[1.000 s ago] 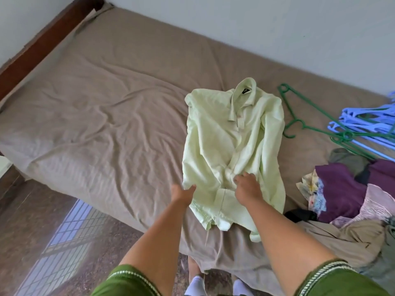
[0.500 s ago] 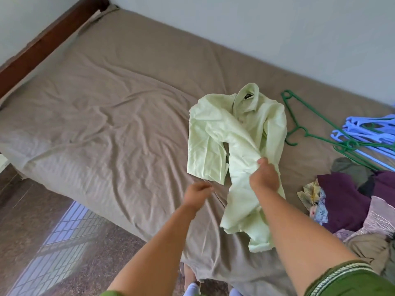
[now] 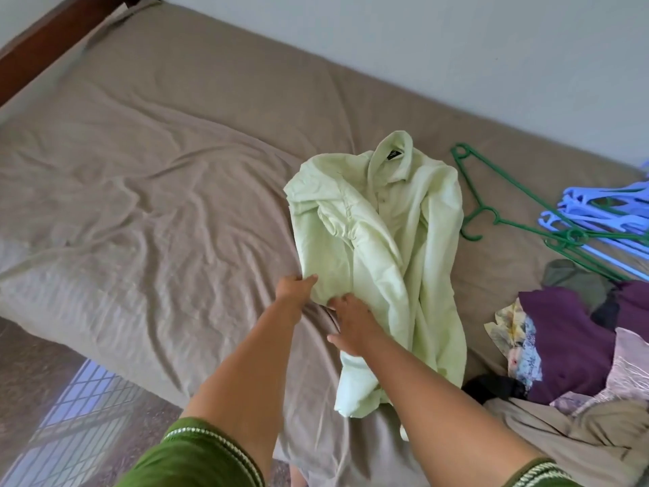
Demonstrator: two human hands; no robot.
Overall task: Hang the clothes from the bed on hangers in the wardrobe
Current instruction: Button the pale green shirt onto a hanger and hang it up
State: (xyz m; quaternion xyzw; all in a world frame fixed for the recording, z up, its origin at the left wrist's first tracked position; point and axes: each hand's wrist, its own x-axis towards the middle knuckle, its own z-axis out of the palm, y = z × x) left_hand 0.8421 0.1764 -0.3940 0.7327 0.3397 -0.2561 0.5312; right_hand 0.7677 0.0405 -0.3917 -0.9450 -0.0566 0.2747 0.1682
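A pale green collared shirt (image 3: 386, 240) lies rumpled on the brown bed (image 3: 158, 170), collar toward the wall and one side folded over itself. My left hand (image 3: 295, 286) pinches the shirt's lower left edge, thumb on top of the fabric. Just to its right, my right hand (image 3: 351, 325) lies palm down on the sheet with its fingers stretched out and their tips touching the shirt's fold. A green hanger (image 3: 491, 219) lies on the bed to the right of the shirt. The wardrobe is out of view.
Several blue hangers (image 3: 597, 212) and more green ones are heaped at the right edge. A pile of clothes (image 3: 569, 328), purple, floral and pink, sits at the near right. The wall runs behind the bed; the floor (image 3: 52, 398) is at lower left.
The shirt lay flat, then my right hand lifted and bunched its front. Now that hand has let go and lies low by the hem, while my left hand has taken the lower left edge.
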